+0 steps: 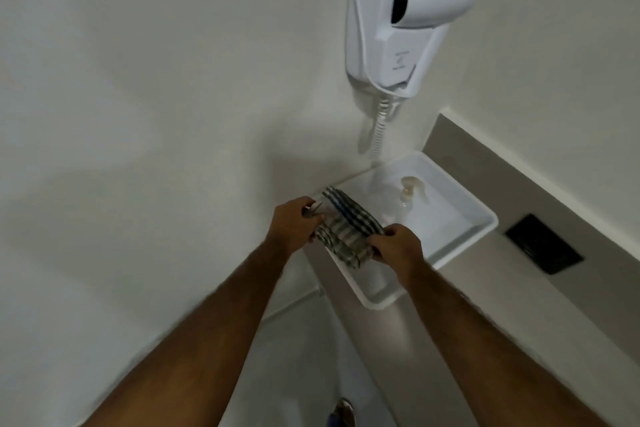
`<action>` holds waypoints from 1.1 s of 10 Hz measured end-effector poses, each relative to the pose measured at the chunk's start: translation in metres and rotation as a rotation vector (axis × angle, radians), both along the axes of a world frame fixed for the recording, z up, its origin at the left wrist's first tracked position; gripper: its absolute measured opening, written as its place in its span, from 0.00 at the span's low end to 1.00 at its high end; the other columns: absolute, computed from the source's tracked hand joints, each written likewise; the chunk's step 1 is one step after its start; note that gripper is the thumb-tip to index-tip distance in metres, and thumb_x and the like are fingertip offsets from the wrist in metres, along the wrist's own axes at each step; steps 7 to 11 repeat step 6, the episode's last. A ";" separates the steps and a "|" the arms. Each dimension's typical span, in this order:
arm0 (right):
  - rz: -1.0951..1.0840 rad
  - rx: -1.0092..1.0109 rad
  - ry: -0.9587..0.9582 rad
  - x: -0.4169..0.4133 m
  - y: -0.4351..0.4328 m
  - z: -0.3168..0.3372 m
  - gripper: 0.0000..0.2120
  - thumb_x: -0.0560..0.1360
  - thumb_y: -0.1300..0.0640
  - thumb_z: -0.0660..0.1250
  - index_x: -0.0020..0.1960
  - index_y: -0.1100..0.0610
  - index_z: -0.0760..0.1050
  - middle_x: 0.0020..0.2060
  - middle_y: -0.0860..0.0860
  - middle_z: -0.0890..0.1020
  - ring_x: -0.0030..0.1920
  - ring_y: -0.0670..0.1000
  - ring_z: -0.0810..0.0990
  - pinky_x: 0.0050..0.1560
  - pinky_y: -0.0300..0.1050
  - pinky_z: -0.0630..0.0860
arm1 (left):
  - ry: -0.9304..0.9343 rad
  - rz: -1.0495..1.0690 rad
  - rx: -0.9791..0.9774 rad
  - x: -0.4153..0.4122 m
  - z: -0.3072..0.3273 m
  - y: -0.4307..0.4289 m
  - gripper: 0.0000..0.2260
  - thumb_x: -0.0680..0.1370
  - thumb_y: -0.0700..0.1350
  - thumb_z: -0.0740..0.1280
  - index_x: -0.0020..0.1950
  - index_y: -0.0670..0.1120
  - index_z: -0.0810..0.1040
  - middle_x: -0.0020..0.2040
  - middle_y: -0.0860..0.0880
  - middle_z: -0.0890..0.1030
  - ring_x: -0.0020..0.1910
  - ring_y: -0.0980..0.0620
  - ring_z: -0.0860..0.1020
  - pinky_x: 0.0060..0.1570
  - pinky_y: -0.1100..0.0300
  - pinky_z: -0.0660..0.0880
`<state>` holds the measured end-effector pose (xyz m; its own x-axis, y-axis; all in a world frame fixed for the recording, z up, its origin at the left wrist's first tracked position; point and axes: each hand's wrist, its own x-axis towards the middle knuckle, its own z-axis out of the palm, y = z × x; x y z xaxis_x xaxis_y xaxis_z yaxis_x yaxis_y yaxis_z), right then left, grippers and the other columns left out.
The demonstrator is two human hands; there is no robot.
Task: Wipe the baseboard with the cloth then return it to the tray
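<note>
A folded checked cloth (pixel 346 229), grey-green with blue stripes, is held over the near left corner of a white tray (pixel 460 236). My left hand (pixel 294 222) grips its left end and my right hand (pixel 398 246) grips its right end. The tray sits on a grey counter against the white wall. A strip of baseboard (pixel 294 303) shows low down, where the wall meets the floor under the counter's edge.
A clear pump bottle (pixel 408 192) stands in the tray. A white wall-mounted hair dryer (pixel 412 14) hangs above it, its coiled cord (pixel 379 125) dropping toward the tray. A dark socket plate (pixel 543 243) lies in the counter at right. A shoe (pixel 343 412) shows on the floor.
</note>
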<state>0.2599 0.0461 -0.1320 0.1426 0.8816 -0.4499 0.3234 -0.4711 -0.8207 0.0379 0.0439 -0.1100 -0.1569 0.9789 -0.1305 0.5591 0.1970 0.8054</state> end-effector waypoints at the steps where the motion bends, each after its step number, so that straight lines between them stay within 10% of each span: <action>1: 0.012 -0.068 -0.124 0.024 0.012 -0.028 0.14 0.74 0.63 0.76 0.57 0.64 0.78 0.52 0.60 0.84 0.53 0.60 0.87 0.53 0.55 0.88 | 0.185 -0.097 -0.039 0.031 -0.025 0.024 0.10 0.77 0.49 0.72 0.52 0.44 0.84 0.48 0.43 0.87 0.47 0.42 0.85 0.48 0.53 0.82; 5: 0.287 -0.189 -0.537 0.025 0.031 -0.057 0.20 0.77 0.54 0.76 0.64 0.64 0.78 0.58 0.58 0.85 0.58 0.58 0.85 0.59 0.49 0.84 | 0.951 -0.341 -0.119 0.074 -0.062 0.049 0.13 0.81 0.47 0.62 0.62 0.46 0.78 0.60 0.45 0.83 0.65 0.42 0.76 0.58 0.49 0.74; 6: 0.374 0.046 -0.835 0.030 0.025 -0.002 0.21 0.82 0.44 0.69 0.69 0.56 0.75 0.60 0.55 0.84 0.58 0.56 0.84 0.57 0.50 0.82 | 0.946 -0.338 0.019 0.058 -0.051 0.037 0.18 0.81 0.54 0.62 0.67 0.45 0.76 0.63 0.45 0.81 0.65 0.41 0.74 0.59 0.47 0.71; 11: 0.374 0.046 -0.835 0.030 0.025 -0.002 0.21 0.82 0.44 0.69 0.69 0.56 0.75 0.60 0.55 0.84 0.58 0.56 0.84 0.57 0.50 0.82 | 0.946 -0.338 0.019 0.058 -0.051 0.037 0.18 0.81 0.54 0.62 0.67 0.45 0.76 0.63 0.45 0.81 0.65 0.41 0.74 0.59 0.47 0.71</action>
